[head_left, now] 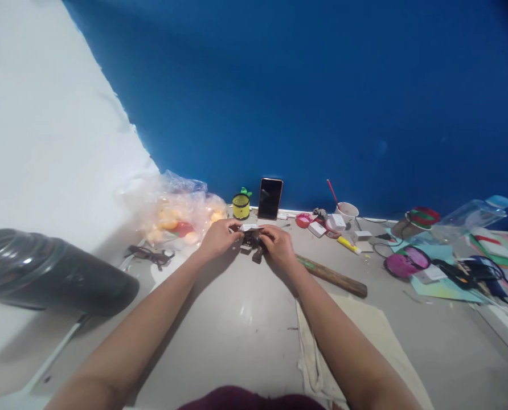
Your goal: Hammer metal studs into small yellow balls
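Both my hands meet at the middle of the table around a small dark, metal-looking object (257, 254), its exact kind too small to make out. My left hand (221, 238) pinches its left side with thumb and fingers. On the right side, my right hand (278, 244) has its fingers closed at the object's edge. A small white piece (250, 227) shows on top between the fingertips. Just right of my right hand lies a wooden handle (335, 276); its far end is hidden behind the wrist.
A phone (270, 198) leans upright against the blue wall, beside a yellow round container (241, 206). Plastic bags with orange balls (172, 219) and glasses (151, 255) lie left. A dark cylinder (57, 273) stands nearer. Cloth (365, 336), a white cup (347, 210) and a bottle (471, 219) are right.
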A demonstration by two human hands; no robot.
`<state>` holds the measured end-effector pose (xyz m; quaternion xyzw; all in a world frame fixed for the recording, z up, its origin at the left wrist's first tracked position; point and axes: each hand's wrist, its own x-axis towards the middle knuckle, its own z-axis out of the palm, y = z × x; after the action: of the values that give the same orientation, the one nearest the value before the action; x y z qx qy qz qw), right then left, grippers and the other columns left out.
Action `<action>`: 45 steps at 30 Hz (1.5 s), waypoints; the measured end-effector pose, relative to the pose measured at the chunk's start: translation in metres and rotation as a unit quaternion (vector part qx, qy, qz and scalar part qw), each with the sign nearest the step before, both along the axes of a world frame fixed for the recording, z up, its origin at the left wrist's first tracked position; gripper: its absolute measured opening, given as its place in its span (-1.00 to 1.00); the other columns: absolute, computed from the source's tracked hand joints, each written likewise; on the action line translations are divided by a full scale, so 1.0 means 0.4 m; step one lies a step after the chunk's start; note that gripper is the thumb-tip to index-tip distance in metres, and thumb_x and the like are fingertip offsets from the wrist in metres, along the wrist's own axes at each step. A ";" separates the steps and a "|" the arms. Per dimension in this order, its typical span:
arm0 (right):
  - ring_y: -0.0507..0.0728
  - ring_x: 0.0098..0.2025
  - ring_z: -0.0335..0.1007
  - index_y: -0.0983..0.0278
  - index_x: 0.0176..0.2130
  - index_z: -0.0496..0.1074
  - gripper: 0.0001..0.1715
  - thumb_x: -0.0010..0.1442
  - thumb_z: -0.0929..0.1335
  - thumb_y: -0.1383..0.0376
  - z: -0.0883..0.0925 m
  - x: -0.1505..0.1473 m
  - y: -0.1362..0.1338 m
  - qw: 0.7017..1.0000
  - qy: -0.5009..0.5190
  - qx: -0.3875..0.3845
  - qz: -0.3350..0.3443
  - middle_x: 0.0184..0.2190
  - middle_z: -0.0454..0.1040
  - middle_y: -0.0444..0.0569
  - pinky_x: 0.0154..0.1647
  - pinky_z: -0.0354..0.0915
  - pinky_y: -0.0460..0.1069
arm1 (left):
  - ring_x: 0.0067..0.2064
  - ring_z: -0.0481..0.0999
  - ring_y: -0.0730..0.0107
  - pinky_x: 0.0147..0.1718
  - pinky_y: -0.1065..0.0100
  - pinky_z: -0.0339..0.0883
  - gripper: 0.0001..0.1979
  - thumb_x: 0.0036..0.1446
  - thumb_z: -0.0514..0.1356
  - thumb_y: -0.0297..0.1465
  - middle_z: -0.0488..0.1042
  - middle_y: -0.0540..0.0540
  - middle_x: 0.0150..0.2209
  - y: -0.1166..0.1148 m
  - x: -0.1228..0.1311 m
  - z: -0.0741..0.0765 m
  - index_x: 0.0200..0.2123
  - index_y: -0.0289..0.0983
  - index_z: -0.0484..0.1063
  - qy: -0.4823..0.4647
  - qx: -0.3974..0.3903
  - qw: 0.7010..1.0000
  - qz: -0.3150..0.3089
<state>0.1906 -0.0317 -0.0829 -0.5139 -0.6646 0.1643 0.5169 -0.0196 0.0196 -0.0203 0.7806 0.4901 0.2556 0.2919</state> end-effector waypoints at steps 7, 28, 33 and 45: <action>0.25 -0.03 0.55 0.14 -0.30 0.66 -0.80 0.22 0.41 0.37 0.001 0.008 -0.002 0.998 -0.065 0.000 -0.021 -0.12 0.71 -0.03 0.11 0.39 0.15 | -0.05 0.58 0.08 -0.02 0.17 0.39 -0.78 0.20 0.17 -0.33 0.63 -0.18 -0.11 -0.063 0.005 -0.034 -0.17 -0.22 0.58 0.080 0.090 0.992 0.022; 0.24 -0.08 0.54 0.18 -0.31 0.65 -0.85 0.24 0.43 0.23 0.035 -0.007 -0.020 0.998 0.038 0.041 -0.038 -0.22 0.68 0.03 -0.04 0.46 0.10 | -0.01 0.59 0.15 0.06 0.21 0.42 -0.72 0.30 0.19 -0.26 0.64 -0.18 -0.01 -0.083 0.010 -0.040 -0.02 -0.24 0.57 -0.033 0.141 0.988 0.061; 0.18 -0.24 0.57 0.23 -0.33 0.64 -0.77 0.15 0.45 0.13 0.048 -0.005 -0.023 0.991 0.124 -0.029 -0.033 -0.27 0.65 0.02 -0.26 0.49 0.01 | -0.22 0.57 0.23 -0.14 0.27 0.45 -0.73 0.23 0.24 -0.19 0.64 -0.11 -0.26 -0.084 0.024 0.002 -0.21 -0.27 0.60 -0.098 0.026 0.992 0.069; 0.21 -0.26 0.59 0.26 -0.38 0.64 -0.73 0.02 0.45 0.12 0.123 0.116 -0.016 0.980 0.088 -0.122 -0.127 -0.36 0.68 0.01 -0.12 0.44 0.05 | -0.08 0.59 0.17 -0.01 0.22 0.46 -0.74 0.26 0.15 -0.24 0.63 -0.17 -0.13 -0.074 -0.002 -0.035 -0.22 -0.25 0.58 -0.084 0.072 0.991 0.081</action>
<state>0.2371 -0.0382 -0.0339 -0.6369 -0.5210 0.2221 0.5231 -0.0204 -0.0099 -0.0343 0.7333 0.5059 0.3774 0.2530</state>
